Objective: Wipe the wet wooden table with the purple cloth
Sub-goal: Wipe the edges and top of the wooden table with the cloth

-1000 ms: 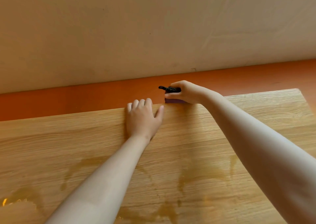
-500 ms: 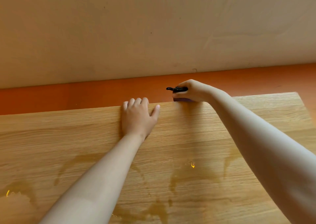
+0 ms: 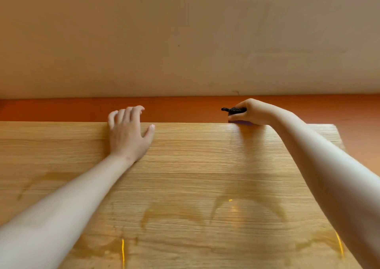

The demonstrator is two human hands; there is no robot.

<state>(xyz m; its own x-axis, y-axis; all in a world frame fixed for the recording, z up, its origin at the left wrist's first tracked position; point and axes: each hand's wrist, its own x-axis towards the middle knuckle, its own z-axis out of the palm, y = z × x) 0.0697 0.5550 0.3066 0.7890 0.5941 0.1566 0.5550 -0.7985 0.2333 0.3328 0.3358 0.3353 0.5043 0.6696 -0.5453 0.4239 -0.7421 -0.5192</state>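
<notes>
Head view puts us at the far edge of the tabletop (image 3: 195, 166). At about one o'clock, our right hand (image 3: 254, 112) has its fingers curled round the purple cloth (image 3: 239, 122). Only a thin strip of the cloth shows under the palm, pressed onto the far rim. A small black piece (image 3: 233, 109) juts from the same grip toward nine o'clock, and we cannot tell what it is.

At eleven o'clock, our left hand (image 3: 127, 134) rests palm down, its fingers relaxed and loosely bent past the edge, holding nothing.

We judge the wiping to be under way, with the cloth at the far end of a stroke. Wet patches (image 3: 246, 209) lie near us, from five to seven o'clock. The next move, we think, calls for drawing the cloth back toward six o'clock through those patches with steady downward pressure, while the left hand braces.
</notes>
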